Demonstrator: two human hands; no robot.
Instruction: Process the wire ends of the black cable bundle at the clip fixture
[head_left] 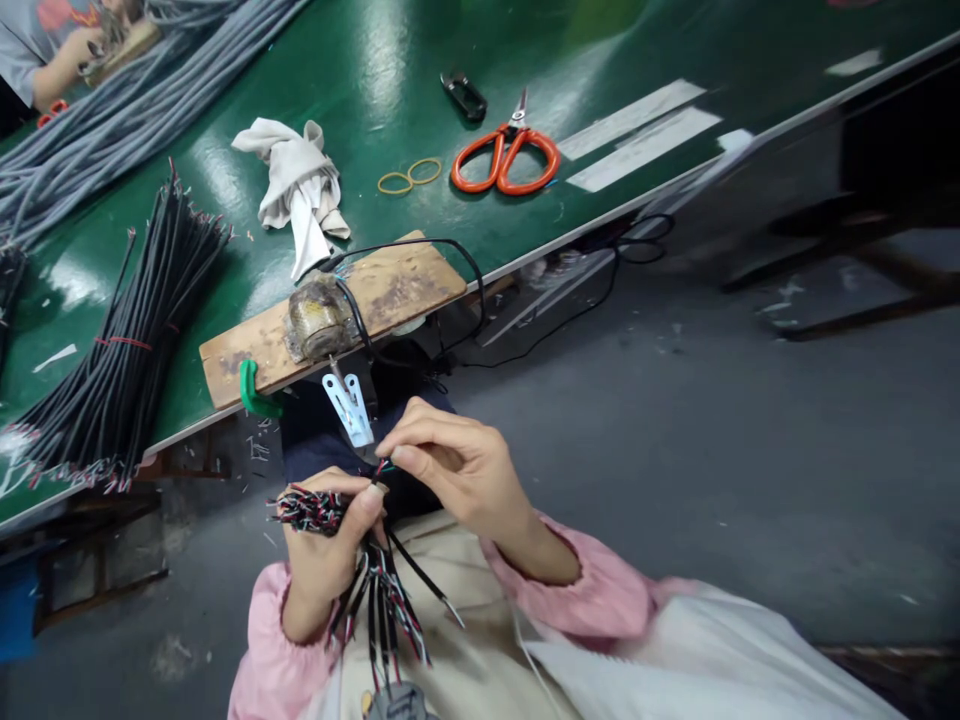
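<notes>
My left hand is closed around a bundle of short black cables, whose stripped ends show red, white and black wires. Other cable ends hang below that hand over my lap. With thumb and forefinger my right hand pinches the thin coloured wires at the end of one cable. Just above both hands, a light blue clothespin is fixed to the shaft of a small motor. The motor sits on a wooden board at the table's edge.
A green clamp grips the board. On the green table lie a tied black cable bundle, a white cloth, rubber bands, orange-handled scissors and a black cutter. Grey cables lie near another person's arm.
</notes>
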